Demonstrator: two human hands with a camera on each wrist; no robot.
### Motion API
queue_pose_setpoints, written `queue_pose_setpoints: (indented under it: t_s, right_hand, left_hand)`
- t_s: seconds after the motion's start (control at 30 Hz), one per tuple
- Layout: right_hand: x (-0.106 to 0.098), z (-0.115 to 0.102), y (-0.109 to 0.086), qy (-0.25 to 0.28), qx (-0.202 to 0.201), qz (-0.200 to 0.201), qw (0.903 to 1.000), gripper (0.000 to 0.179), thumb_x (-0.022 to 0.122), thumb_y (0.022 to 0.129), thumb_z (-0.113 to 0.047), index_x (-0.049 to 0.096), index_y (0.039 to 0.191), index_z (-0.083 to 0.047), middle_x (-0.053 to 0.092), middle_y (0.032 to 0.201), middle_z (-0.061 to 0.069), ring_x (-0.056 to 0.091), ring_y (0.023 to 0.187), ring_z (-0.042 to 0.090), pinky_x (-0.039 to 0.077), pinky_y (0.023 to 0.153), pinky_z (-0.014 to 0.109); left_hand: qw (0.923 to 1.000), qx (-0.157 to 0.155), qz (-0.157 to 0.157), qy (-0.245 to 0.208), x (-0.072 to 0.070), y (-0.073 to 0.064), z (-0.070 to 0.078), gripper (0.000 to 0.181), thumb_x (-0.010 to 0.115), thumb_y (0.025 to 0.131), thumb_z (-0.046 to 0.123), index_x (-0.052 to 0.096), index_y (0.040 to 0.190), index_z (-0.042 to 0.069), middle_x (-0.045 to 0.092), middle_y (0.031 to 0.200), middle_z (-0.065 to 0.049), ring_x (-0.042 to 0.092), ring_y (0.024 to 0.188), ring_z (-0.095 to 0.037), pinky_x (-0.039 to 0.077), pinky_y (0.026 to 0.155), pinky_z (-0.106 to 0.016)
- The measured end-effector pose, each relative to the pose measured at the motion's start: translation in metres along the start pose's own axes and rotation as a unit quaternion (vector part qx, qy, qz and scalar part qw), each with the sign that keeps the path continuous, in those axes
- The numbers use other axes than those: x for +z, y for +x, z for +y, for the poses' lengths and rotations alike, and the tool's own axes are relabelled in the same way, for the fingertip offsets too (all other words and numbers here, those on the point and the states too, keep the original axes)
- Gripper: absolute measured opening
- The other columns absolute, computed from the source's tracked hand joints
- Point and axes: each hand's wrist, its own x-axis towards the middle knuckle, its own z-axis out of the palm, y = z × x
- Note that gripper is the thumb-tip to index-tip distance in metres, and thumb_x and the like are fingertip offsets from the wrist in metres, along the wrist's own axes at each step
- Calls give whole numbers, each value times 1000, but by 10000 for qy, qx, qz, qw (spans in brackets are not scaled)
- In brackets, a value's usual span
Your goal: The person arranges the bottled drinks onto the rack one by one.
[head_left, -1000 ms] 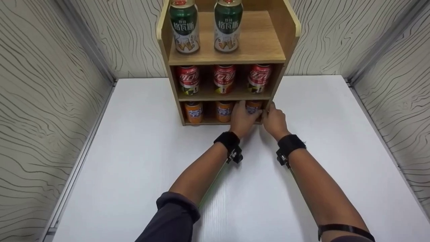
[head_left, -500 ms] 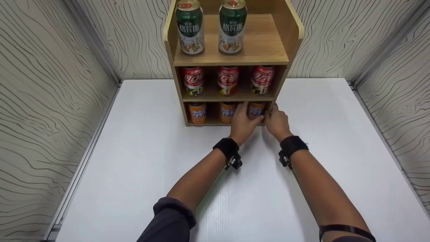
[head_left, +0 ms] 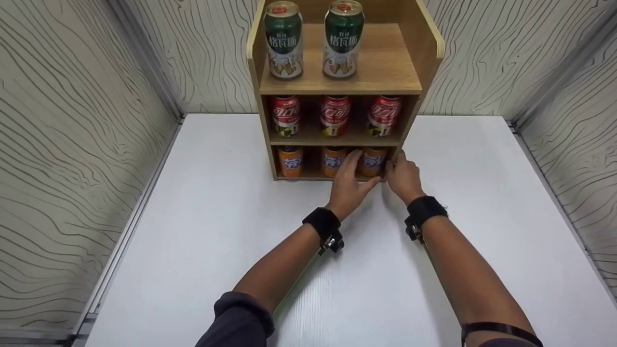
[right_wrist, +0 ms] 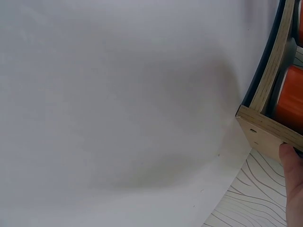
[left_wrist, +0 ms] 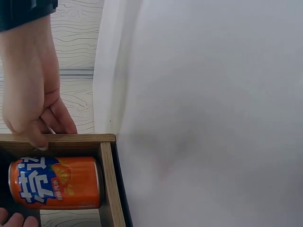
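Note:
A wooden three-tier shelf (head_left: 381,58) stands at the back of the white table. My left hand (head_left: 348,190) is in front of its bottom tier, fingers extended and thumb spread, beside the rightmost orange soda can (head_left: 372,164). In the left wrist view a gap shows between that hand's fingertips (left_wrist: 29,221) and the can, which stands near the right side panel (left_wrist: 71,138). My right hand (head_left: 405,178) grips this panel low down, thumb on the inner side and the other fingers outside. The right wrist view catches only part of that hand (right_wrist: 294,182) at its edge.
Two more orange cans (head_left: 290,161) share the bottom tier. Three red cola cans (head_left: 336,115) fill the middle tier. Two green-and-white cans (head_left: 343,41) stand on top, left and centre. Patterned wall panels (head_left: 58,144) enclose the table (head_left: 217,202).
My left hand has eased back from the rightmost orange can, its fingers straighter and more of the can showing. The right hand stays on the panel. The head view has shifted slightly.

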Motion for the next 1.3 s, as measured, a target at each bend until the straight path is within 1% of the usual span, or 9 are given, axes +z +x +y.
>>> queue_pose_setpoints:
  t_s: [0.13, 0.23, 0.43, 0.63, 0.73, 0.87, 0.97, 1.1, 1.3]
  right_hand:
    - [2, -2, 5, 11, -34, -96, 9999, 49, 41, 112, -22, 42, 150, 9, 68, 123, 38, 69, 111, 53, 55, 88, 60]
    - [5, -3, 7, 20, -41, -191, 9998, 50, 40, 112, -22, 40, 151, 10, 67, 126, 39, 69, 114, 52, 56, 90, 60]
    - [8, -1, 11, 71, -25, -221, 9997, 47, 40, 111, -20, 44, 147, 10, 67, 124, 38, 68, 115, 53, 55, 94, 62]
    - [7, 2, 18, 204, 25, -281, 9994, 46, 41, 112, -21, 44, 146, 10, 67, 125, 38, 68, 115, 52, 54, 93, 60]
    - [6, 5, 18, 298, 31, -244, 9993, 47, 41, 112, -21, 43, 148, 9, 67, 126, 37, 68, 115, 51, 54, 92, 59]
    - [5, 9, 15, 418, 77, -287, 9987, 49, 41, 112, -20, 39, 151, 9, 64, 131, 38, 67, 118, 51, 53, 94, 59]
    - [6, 11, 11, 659, 168, -365, 9970, 50, 40, 113, -19, 36, 154, 9, 61, 137, 38, 65, 123, 50, 53, 97, 58]
    - [5, 13, 1, 1178, 378, -380, 9916, 54, 40, 113, -20, 31, 159, 6, 54, 149, 35, 59, 135, 48, 51, 107, 57]
    - [-4, 14, -17, 1785, 644, -284, 9814, 61, 42, 113, -26, 24, 164, 2, 43, 162, 30, 45, 151, 43, 40, 123, 53]
  left_hand:
    - [10000, 11, 56, -47, -7, -4, -2, 78, 82, 93, 32, 46, 155, 2, 50, 160, -16, 49, 150, -29, 43, 123, -40]
    - [9996, -20, 152, -217, -15, -9, -4, 77, 82, 93, 30, 47, 154, 1, 50, 160, -18, 49, 150, -31, 43, 123, -42]
    - [9968, -116, 432, -661, -31, -25, -6, 74, 81, 94, 26, 47, 154, 1, 51, 159, -18, 52, 148, -31, 46, 120, -42]
    - [9920, -282, 768, -956, -50, -38, -9, 74, 81, 94, 22, 46, 155, 0, 50, 159, -20, 52, 148, -32, 49, 116, -41]
    - [9903, -374, 920, -969, -58, -46, -15, 74, 81, 94, 22, 45, 155, -1, 49, 159, -20, 51, 148, -32, 50, 116, -40]
    - [9880, -470, 1090, -990, -65, -60, -29, 73, 81, 94, 20, 46, 153, -2, 50, 158, -19, 52, 146, -32, 51, 115, -40]
    - [9862, -529, 1217, -992, -71, -69, -41, 70, 80, 94, 18, 47, 152, -2, 51, 157, -21, 53, 144, -34, 52, 113, -43]
    - [9841, -564, 1344, -1011, -78, -77, -53, 68, 79, 95, 17, 47, 152, -2, 51, 155, -24, 54, 141, -38, 52, 112, -48]
    - [9776, -832, 1485, -1238, -89, -81, -55, 64, 75, 99, 18, 46, 153, 1, 51, 156, -21, 52, 142, -40, 51, 114, -50]
